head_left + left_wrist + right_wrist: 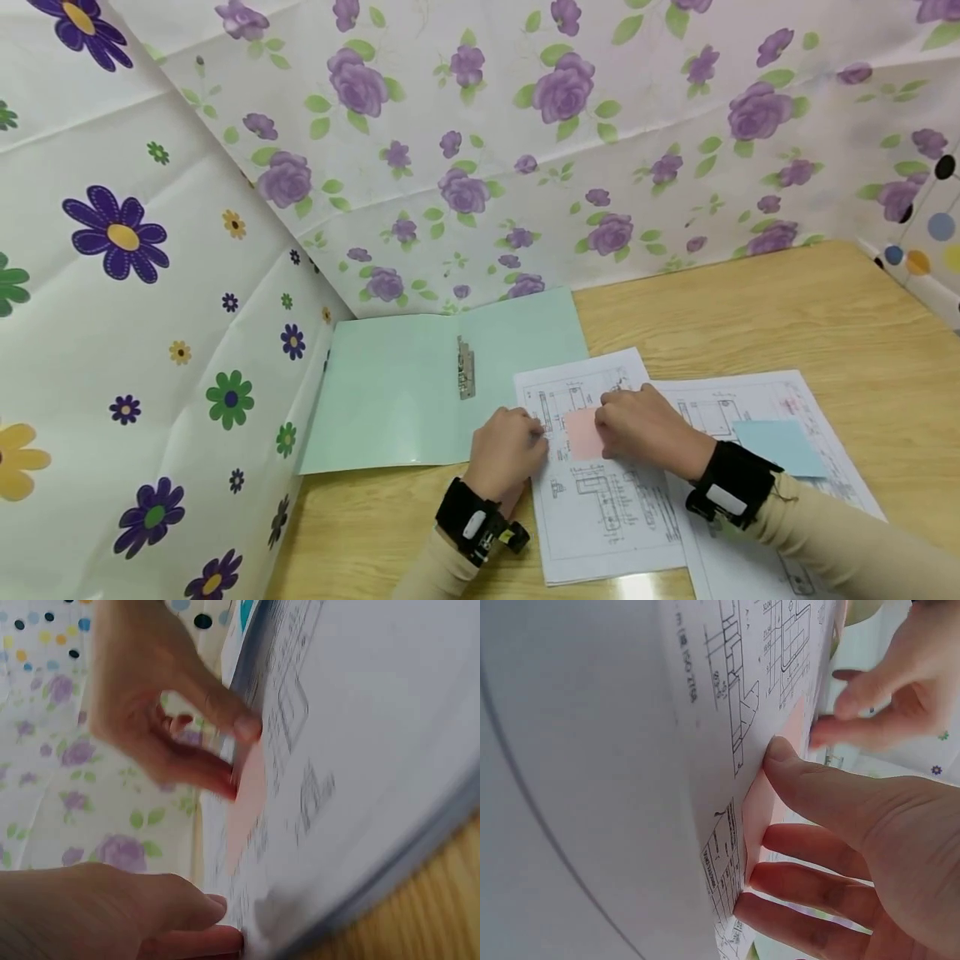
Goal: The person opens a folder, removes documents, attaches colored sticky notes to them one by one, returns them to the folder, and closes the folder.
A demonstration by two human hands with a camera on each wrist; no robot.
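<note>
A stack of printed technical drawings (607,542) lies on the table, its upper left part over an open pale green folder (390,392). On the top sheet is a pink sticky note (581,435). My right hand (648,425) pinches that note by its right edge, thumb on one side and fingers on the other, as the right wrist view shows. At the stack's left edge is my left hand (506,450), its fingertips touching the paper. In the left wrist view its thumb and index finger (199,943) stand slightly apart.
A second sheet of drawings (780,508) with a blue sticky note (780,447) lies to the right, partly beneath my right forearm. The folder has a metal clip (466,371) near its middle. Flowered sheeting (465,192) borders the wooden table (750,308) at the back and left.
</note>
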